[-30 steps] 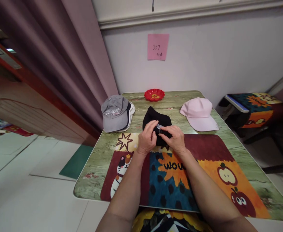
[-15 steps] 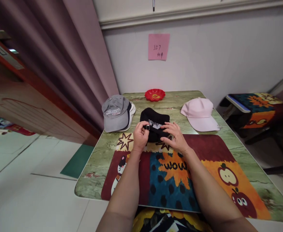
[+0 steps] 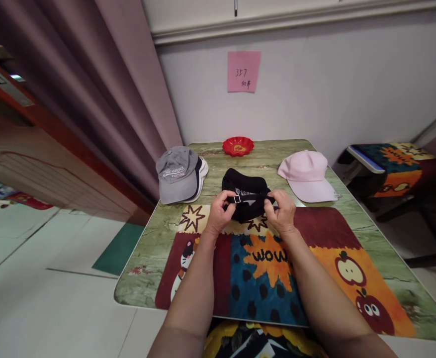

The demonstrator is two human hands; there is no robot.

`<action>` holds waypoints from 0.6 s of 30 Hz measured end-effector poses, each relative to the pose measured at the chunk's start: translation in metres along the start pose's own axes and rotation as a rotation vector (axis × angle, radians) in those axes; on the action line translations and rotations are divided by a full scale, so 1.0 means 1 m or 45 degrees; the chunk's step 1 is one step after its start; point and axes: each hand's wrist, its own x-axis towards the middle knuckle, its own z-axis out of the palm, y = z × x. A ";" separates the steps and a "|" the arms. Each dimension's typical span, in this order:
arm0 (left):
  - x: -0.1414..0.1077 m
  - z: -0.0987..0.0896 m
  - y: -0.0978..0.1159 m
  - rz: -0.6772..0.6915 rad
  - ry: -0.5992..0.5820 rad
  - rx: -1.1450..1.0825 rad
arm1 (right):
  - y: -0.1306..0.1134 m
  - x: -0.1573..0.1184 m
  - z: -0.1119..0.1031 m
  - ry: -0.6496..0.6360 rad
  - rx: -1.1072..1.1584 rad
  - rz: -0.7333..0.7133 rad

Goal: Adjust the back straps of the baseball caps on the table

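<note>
A black cap (image 3: 243,180) rests in the middle of the table with its opening toward me, and a pale label shows inside it. Across its back runs a strap (image 3: 253,198) with a square metal buckle (image 3: 237,199). My left hand (image 3: 220,213) pinches the strap end just left of the buckle. At the other side, my right hand (image 3: 281,211) is closed on the strap near the cap's edge. Between the two hands the strap is stretched nearly straight. The cap's brim is hidden from this side.
Stacked caps, grey on top (image 3: 178,174), sit at the left edge of the table. A pink cap (image 3: 307,174) with small rings on its brim lies right. Behind stands a red scalloped dish (image 3: 238,146). A colourful mat (image 3: 266,278) covers the table's front.
My right hand has gone from loosely spread fingers to a closed grip on the strap. The strap is now straighter, and the cap has shifted slightly right.
</note>
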 end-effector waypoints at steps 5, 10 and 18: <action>-0.001 -0.018 0.009 -0.133 -0.049 -0.091 | 0.004 -0.002 0.004 -0.088 -0.045 0.043; 0.000 -0.027 0.011 -0.137 -0.116 -0.054 | 0.009 -0.001 0.007 -0.099 -0.079 0.091; 0.003 -0.023 0.010 -0.218 -0.007 0.150 | 0.012 0.002 0.009 -0.119 0.017 0.135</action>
